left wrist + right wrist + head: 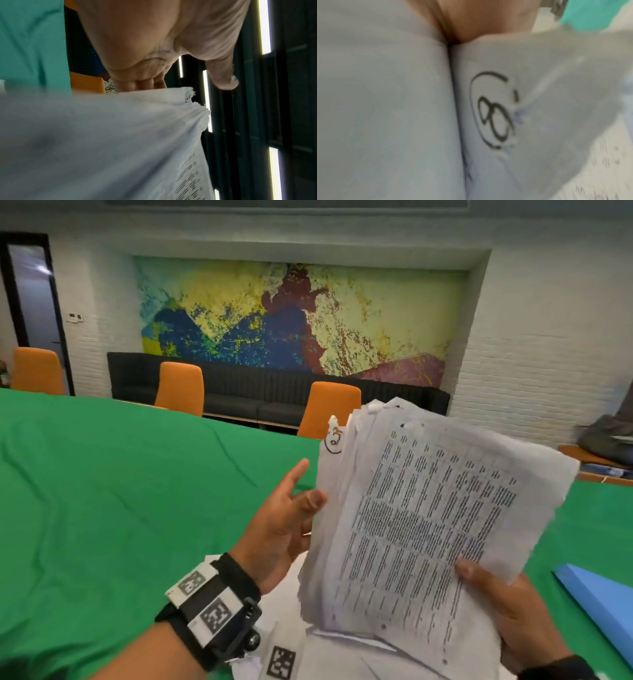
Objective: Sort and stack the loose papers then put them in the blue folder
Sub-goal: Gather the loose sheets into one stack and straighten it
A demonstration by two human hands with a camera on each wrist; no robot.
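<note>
A green cloth-covered table fills the lower part of the head view. Behind it stand three orange upholstered chairs, and behind these a dark bench sofa runs below a large multicoloured abstract wall painting.

A thick stack of white printed paper sheets with ragged edges is held raised above the table, tilted, printed face toward the camera. A sheet at the rear upper left of the stack carries a circled handwritten mark. In the right wrist view a circled "8" appears on one sheet, blurred.

More loose white paper sheets lie on the table under the stack, near the person's body.

A flat light-blue folder lies on the table at the right, apart from the raised stack.

The right hand grips the stack's lower right corner, thumb on the printed face, fingers behind.

The left hand touches the stack's left edge with its thumb tip; the index finger is extended, the remaining fingers loosely curved. Whether it grips is not determinable.
</note>
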